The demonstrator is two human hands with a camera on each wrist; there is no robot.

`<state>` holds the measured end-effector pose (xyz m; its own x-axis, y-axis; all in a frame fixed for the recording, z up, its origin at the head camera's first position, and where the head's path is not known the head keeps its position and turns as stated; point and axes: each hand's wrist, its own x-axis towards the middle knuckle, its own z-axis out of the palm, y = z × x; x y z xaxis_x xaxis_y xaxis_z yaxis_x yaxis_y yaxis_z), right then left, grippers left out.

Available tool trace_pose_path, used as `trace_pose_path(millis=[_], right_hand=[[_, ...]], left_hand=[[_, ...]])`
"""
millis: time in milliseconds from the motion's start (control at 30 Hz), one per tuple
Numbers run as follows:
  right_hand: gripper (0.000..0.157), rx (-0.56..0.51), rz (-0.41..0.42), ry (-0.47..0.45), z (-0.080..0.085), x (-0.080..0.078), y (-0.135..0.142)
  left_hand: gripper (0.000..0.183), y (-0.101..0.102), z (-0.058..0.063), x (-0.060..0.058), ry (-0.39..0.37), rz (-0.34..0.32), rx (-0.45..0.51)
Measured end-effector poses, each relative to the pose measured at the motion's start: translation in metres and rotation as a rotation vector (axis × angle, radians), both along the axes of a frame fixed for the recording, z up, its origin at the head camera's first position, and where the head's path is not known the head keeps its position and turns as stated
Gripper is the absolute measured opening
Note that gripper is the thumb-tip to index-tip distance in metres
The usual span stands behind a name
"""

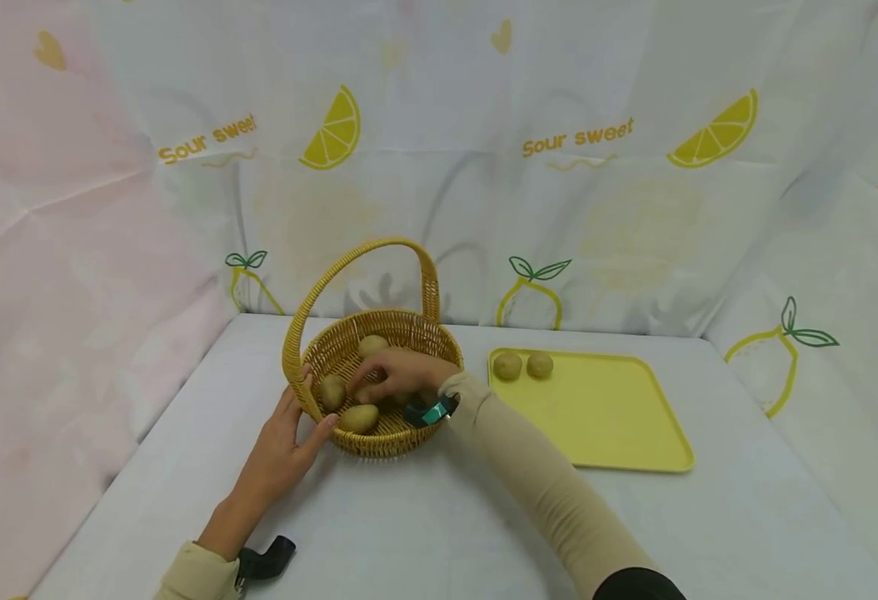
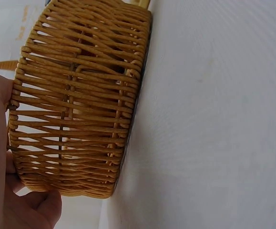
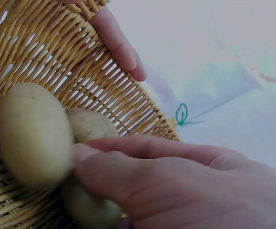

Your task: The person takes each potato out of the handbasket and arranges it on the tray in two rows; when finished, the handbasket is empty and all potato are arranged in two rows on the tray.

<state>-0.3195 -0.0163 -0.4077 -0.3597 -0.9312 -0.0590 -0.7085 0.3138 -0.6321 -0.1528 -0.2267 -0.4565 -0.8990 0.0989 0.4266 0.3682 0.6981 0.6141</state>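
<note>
Broadly, a white counter (image 1: 409, 533) is spreading beneath all the fingers, with a yellow tray (image 1: 604, 408) sitting to their right. Next, a wicker basket (image 1: 379, 446) is surrounding the right fingers, its handle (image 1: 430, 292) rising beside the left ones. The left hand (image 1: 277, 450) is gripping the basket's side, thumb spread from fingers. Inside, the right hand (image 1: 400, 373) is bending its fingers among several potatoes (image 1: 359, 418), thumb and index tips close together; whether they're pinching one, I cannot tell.

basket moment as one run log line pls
left hand: touches basket | right hand: inside basket among potatoes, grip unclear | tray: two potatoes
</note>
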Motion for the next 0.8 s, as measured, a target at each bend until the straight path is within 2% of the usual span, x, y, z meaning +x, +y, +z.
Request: trace_pose_path(millis=[100,233,400,600,700,800], right_hand=[[0.035,0.017,0.001,-0.005,-0.0019,-0.0005,0.0006],[0.050,0.022,0.010,-0.027,-0.0042,-0.0018,0.0012],[0.058,0.007,-0.042,-0.006,-0.0034,-0.0009,0.0013],[0.059,-0.068,-0.156,-0.045,-0.0022,0.0025,0.0018],[0.057,-0.136,-0.182,-0.080,-0.0031,0.0025,0.0027],[0.055,-0.181,-0.197,-0.073,-0.0016,0.0029,0.0055]], left_hand=[[0.079,-0.0007,-0.0006,-0.0003,-0.001,0.003,-0.001],[0.079,-0.0010,-0.0005,-0.0001,0.000,0.003,-0.001],[0.080,-0.0018,0.0004,0.0005,-0.001,0.009,0.001],[0.079,-0.0018,0.0001,0.0003,-0.005,0.010,0.005],[0.079,-0.0013,-0.0005,-0.0001,0.000,0.004,0.004],[0.078,-0.0003,-0.0008,-0.0007,0.008,-0.004,0.007]])
